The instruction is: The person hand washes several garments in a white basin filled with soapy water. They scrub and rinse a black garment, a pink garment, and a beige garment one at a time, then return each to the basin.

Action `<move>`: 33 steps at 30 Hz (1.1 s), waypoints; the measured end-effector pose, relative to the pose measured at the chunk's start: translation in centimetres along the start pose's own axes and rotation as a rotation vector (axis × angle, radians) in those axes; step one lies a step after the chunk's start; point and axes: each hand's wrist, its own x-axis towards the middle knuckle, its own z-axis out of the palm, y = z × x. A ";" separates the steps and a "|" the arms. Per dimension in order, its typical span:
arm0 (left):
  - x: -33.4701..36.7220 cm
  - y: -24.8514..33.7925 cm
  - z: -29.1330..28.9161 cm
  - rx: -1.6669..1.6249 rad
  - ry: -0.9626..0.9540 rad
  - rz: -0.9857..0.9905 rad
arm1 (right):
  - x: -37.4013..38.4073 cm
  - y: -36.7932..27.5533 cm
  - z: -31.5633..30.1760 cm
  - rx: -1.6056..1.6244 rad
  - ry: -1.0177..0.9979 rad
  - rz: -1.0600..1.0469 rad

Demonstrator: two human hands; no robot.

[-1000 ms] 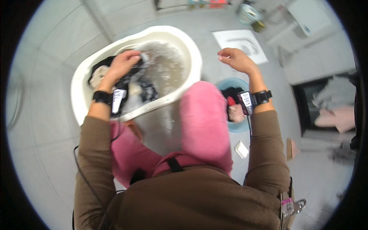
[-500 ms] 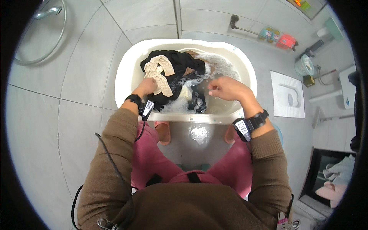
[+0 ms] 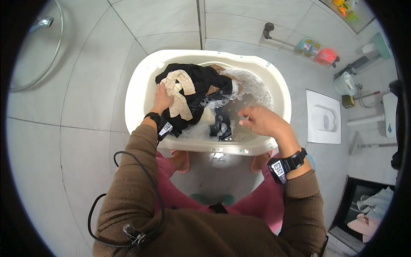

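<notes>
A white oval tub (image 3: 280, 92) holds soapy water with dark and pale garments. My left hand (image 3: 162, 99) rests on the pile at the tub's left side, touching the edge of a beige garment (image 3: 185, 110). Its fingers look stretched out rather than wrapped round the cloth. Under that lies black clothing (image 3: 201, 77), partly sunk in the water. My right hand (image 3: 262, 121) hovers over the cloudy water (image 3: 242, 109) at the tub's right, with thumb and fingers apart and nothing between them. White foam (image 3: 252, 81) floats along the far right.
Beyond the tub's right side a squat toilet (image 3: 324, 117) is set in the floor. A shower hose (image 3: 55, 55) hangs at the far left. A wall rail (image 3: 291, 43) carries a pink holder (image 3: 326, 56). A lidless bucket (image 3: 343, 84) stands by the right wall.
My left hand has shifted left on the beige garment, its fingers straightening. My right hand stays over the water, slightly farther right. The whole view has tilted a little, with the tub lower in it.
</notes>
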 end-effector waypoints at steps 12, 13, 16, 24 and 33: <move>-0.8 1.9 0.6 -0.178 0.131 -0.242 | 0.1 0.7 0.3 -0.018 -0.048 0.021; -1.2 3.1 0.1 -0.096 0.142 -0.201 | 0.2 0.5 0.3 -0.025 -0.053 0.015; -2.5 7.1 -0.5 0.057 -0.001 -0.138 | 0.4 0.3 0.2 -0.027 -0.064 0.016; -8.9 17.5 1.8 -0.227 -0.278 0.111 | 0.5 0.7 0.7 -0.075 -0.076 0.052; -8.6 25.7 -6.7 -1.596 -0.817 -0.543 | -0.6 1.2 0.1 0.022 0.061 0.052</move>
